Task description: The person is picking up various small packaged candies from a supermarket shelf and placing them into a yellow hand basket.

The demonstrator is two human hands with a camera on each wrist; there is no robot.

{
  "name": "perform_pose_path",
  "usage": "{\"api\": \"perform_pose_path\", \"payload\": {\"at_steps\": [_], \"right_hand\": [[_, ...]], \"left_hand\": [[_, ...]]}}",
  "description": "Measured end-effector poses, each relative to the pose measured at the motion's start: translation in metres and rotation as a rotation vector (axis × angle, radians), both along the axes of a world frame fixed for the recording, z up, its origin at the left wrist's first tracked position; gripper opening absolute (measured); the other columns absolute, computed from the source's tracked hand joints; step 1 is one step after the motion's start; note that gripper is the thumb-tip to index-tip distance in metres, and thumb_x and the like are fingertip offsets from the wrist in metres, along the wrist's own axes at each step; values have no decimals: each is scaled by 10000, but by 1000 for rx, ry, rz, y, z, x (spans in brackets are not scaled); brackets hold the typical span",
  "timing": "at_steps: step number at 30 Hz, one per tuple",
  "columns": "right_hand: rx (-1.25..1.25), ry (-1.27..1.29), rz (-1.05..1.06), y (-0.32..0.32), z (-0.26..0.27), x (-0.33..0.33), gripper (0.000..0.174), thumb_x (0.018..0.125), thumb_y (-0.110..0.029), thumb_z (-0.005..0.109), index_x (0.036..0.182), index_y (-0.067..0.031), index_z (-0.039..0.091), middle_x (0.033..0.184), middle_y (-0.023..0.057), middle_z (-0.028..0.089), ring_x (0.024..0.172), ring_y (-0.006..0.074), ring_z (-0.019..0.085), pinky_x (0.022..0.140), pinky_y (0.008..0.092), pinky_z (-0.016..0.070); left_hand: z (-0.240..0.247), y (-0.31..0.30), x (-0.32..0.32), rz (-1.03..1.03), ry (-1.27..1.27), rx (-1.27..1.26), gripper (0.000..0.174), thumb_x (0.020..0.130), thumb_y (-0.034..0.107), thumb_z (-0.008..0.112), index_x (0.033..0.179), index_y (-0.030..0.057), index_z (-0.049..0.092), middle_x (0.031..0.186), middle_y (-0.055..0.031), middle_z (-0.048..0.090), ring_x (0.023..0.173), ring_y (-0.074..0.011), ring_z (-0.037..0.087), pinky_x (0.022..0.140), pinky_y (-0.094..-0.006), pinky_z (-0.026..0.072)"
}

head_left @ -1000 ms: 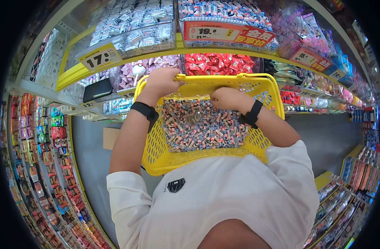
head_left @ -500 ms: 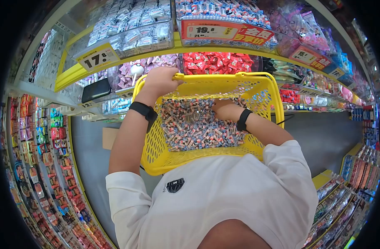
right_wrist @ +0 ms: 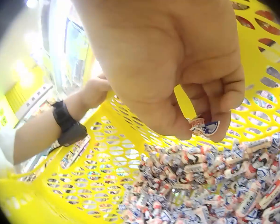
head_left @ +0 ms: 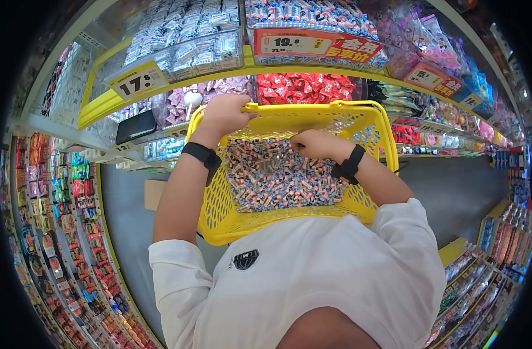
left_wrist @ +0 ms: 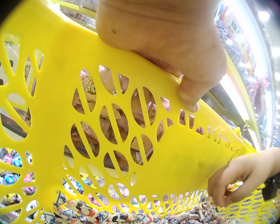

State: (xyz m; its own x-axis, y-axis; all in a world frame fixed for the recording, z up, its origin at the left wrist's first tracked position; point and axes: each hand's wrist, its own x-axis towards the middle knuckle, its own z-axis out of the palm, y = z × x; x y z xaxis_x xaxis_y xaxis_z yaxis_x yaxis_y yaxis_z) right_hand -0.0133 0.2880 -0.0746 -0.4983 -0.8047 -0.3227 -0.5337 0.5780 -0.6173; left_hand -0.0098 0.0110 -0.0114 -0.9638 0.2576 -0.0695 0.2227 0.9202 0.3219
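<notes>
Two hands are at work on one yellow basket, which serves as the landmark for everything else. At the left part of its far rim, the left hand grips the edge, fingers curled over it. Inside the basket, toward its far wall, the right hand is held narrow, thumb and fingertips pinching one small wrapped candy just above the heap of wrapped candies that covers the basket's floor. Both wrists wear black straps. A white shirt is at the basket's near side. Just beyond the basket's far rim lie red-wrapped sweets; lilac-wrapped sweets are beyond its far left corner, and a black phone-like object is left of that corner. Higher beyond the basket hang a yellow price sign and a red one. Well left of the basket stand shelves of colourful packets
</notes>
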Motion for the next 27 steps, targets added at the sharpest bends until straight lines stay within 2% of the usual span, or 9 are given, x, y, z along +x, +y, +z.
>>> {"api": "perform_pose_path", "payload": {"at_steps": [4,7,11,14,18,21,24,25,27], "right_hand": [[-213,54,28,-7,45,-3,119,802,-89,594,900,-41,642,823,152,643,801,316,636,712,425,497],[-210,-59,-57,-15,98,-3,119,808,-84,605,915,-44,639,812,124,635,790,249,635,691,374,494],[-374,-53,-94,-16,149,-7,113,857,-27,623,968,-42,630,857,-14,587,741,63,526,631,238,434],[-513,-67,-142,-16,180,-10,99,879,-16,613,974,-39,627,879,-26,578,750,52,520,644,225,433],[-784,-175,-156,-19,218,-22,99,901,-17,606,998,-30,623,958,-10,592,819,39,526,682,203,425],[-848,-38,-205,-25,243,-40,47,906,-34,596,944,-32,622,849,-11,600,726,20,522,621,200,424],[-889,-38,-297,-37,264,-61,138,886,-169,604,903,-37,641,738,-38,552,665,52,498,594,248,426],[-689,88,-290,-34,275,-75,167,900,-180,598,987,-45,643,844,-36,592,723,52,538,634,222,456],[-653,106,-305,-39,286,-86,166,904,-186,596,977,-45,645,837,-25,597,731,55,543,641,225,464]], "left_hand": [[1,1,0,0,-1,-4,289,787,351,719,884,89,643,845,-127,670,854,-349,639,729,-469,480],[1,1,-1,4,-15,-2,292,784,355,719,882,90,646,848,-127,671,858,-348,640,732,-466,483],[-1,0,-1,-2,-4,0,295,781,361,718,875,92,644,840,-126,669,852,-346,642,729,-466,482],[5,2,-1,7,-34,-42,302,790,386,719,890,104,675,864,-108,685,878,-312,656,763,-444,502],[3,2,-1,3,-22,-42,300,788,383,720,882,102,673,859,-108,684,876,-315,654,761,-445,500],[3,2,-1,8,-28,-39,298,788,381,719,876,100,671,858,-108,683,876,-316,653,759,-444,499],[4,2,-1,10,-33,-38,300,788,384,719,873,100,669,856,-107,681,878,-315,652,759,-442,498],[4,2,-1,9,-30,-37,301,788,385,719,871,100,669,855,-107,680,878,-315,652,759,-442,498],[2,1,-1,2,-19,-25,295,787,375,718,874,99,660,847,-113,675,868,-324,648,748,-450,491]]}}
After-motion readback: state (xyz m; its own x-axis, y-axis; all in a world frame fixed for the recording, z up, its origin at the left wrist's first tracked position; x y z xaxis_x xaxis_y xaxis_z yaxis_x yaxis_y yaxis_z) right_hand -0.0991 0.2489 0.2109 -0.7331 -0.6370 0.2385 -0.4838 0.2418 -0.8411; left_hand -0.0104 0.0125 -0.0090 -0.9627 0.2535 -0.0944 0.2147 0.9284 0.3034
